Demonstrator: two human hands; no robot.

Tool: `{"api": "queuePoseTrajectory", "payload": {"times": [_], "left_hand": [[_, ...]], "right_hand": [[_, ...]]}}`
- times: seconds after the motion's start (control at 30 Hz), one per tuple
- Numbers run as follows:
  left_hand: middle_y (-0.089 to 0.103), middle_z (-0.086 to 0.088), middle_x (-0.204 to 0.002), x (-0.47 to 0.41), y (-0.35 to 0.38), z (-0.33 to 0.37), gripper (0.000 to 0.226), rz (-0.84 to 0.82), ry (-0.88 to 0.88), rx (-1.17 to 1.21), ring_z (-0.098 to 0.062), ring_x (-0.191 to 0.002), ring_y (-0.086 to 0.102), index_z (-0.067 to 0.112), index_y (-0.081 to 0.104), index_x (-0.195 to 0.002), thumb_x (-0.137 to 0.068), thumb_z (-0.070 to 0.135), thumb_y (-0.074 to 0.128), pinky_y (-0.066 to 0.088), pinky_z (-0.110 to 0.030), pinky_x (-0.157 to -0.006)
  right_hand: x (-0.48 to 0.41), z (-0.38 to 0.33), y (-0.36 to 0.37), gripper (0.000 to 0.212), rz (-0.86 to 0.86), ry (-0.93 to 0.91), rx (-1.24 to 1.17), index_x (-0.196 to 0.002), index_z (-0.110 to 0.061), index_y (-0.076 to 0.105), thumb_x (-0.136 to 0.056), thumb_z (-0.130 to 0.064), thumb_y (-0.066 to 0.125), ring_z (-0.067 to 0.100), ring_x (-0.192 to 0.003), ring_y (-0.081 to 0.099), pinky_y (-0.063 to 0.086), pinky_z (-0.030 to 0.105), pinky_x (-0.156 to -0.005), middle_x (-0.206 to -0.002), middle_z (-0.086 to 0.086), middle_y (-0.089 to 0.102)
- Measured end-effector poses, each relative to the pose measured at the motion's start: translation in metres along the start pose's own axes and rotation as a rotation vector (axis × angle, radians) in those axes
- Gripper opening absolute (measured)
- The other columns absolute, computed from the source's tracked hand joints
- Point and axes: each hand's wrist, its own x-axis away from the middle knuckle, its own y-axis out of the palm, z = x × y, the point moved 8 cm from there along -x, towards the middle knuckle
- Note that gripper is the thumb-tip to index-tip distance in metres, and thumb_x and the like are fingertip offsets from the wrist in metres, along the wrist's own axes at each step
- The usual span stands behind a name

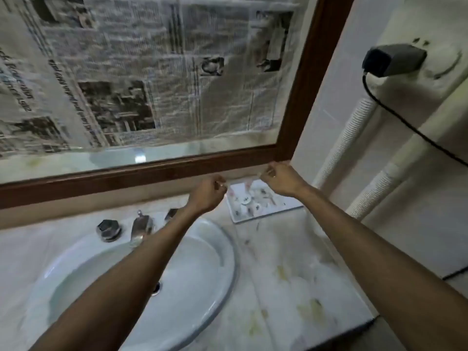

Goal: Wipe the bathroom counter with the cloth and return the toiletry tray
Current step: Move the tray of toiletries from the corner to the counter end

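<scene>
The white toiletry tray [288,204] lies at the back right of the marble counter [291,274], close under the mirror frame, and holds several small white items. My left hand [206,195] has its fingers curled at the tray's far left corner. With its fingertips pinched, my right hand [279,179] covers the far right corner. Both hands seem to grip the tray's far edge, though motion blur softens the contact. No cloth is in view.
A white oval sink [207,279] fills the counter's left, with a chrome tap [141,228] and knob [109,230] behind it. The wood-framed mirror [157,171] is covered with newspaper. On the right wall a plugged-in charger [395,59] trails a black cable. The counter's right edge drops off.
</scene>
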Motion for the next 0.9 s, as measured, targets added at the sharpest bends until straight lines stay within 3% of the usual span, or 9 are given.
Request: {"api": "queuePoseTrajectory", "payload": {"times": [0.07,0.23,0.33,0.4,0.7,0.9], "left_hand": [[0.075,-0.007,-0.099,-0.009,0.027,-0.018,0.027,0.012,-0.086,0.084,-0.029,-0.101,0.068,0.015,0.069,-0.116,-0.092,0.026,0.064,0.052,-0.037,-0.091],[0.072,-0.017,-0.112,-0.028,0.104,-0.060,0.051,-0.051,-0.330,0.149,-0.031,-0.121,0.060,0.004,0.053,-0.136,-0.095,0.033,0.064,0.041,-0.033,-0.099],[0.056,-0.023,-0.137,-0.043,0.135,-0.077,0.075,-0.049,-0.458,0.191,-0.036,-0.132,0.050,0.005,0.034,-0.150,-0.092,0.039,0.067,0.040,-0.039,-0.104],[0.048,-0.024,-0.144,-0.052,0.148,-0.081,0.080,-0.028,-0.496,0.192,-0.038,-0.136,0.044,0.000,0.029,-0.151,-0.092,0.037,0.068,0.038,-0.041,-0.106],[0.061,-0.019,-0.131,-0.064,0.155,-0.102,0.078,-0.018,-0.495,0.121,-0.039,-0.126,0.053,0.003,0.037,-0.146,-0.083,0.024,0.078,0.045,-0.042,-0.096],[0.065,-0.014,-0.122,-0.062,0.145,-0.116,0.065,-0.054,-0.478,0.054,-0.040,-0.116,0.058,0.009,0.044,-0.132,-0.079,0.022,0.080,0.046,-0.039,-0.087]], "right_hand": [[-0.009,0.028,0.024,0.040,-0.058,0.061,-0.034,-0.117,-0.020,0.060,-0.091,-0.051,0.056,0.027,-0.105,0.064,0.049,0.039,-0.095,-0.119,0.004,0.067],[-0.023,0.097,0.083,0.048,-0.170,0.171,-0.080,-0.127,-0.018,0.054,-0.093,-0.051,0.055,0.029,-0.117,0.058,0.046,0.042,-0.102,-0.129,0.006,0.063],[-0.030,0.128,0.101,0.045,-0.164,0.224,-0.105,-0.124,-0.018,0.056,-0.092,-0.049,0.058,0.027,-0.120,0.057,0.045,0.040,-0.102,-0.129,0.007,0.063],[-0.035,0.143,0.107,0.045,-0.145,0.240,-0.132,-0.125,-0.017,0.056,-0.092,-0.048,0.059,0.027,-0.121,0.056,0.045,0.039,-0.102,-0.130,0.008,0.062],[-0.076,0.172,0.116,0.054,-0.123,0.244,-0.093,-0.137,-0.010,0.046,-0.095,-0.041,0.058,0.032,-0.128,0.050,0.041,0.039,-0.105,-0.137,0.017,0.053],[-0.095,0.176,0.122,0.075,-0.117,0.249,0.059,-0.151,-0.004,0.023,-0.095,-0.043,0.056,0.036,-0.144,0.025,0.031,0.047,-0.113,-0.155,0.020,0.026]]}}
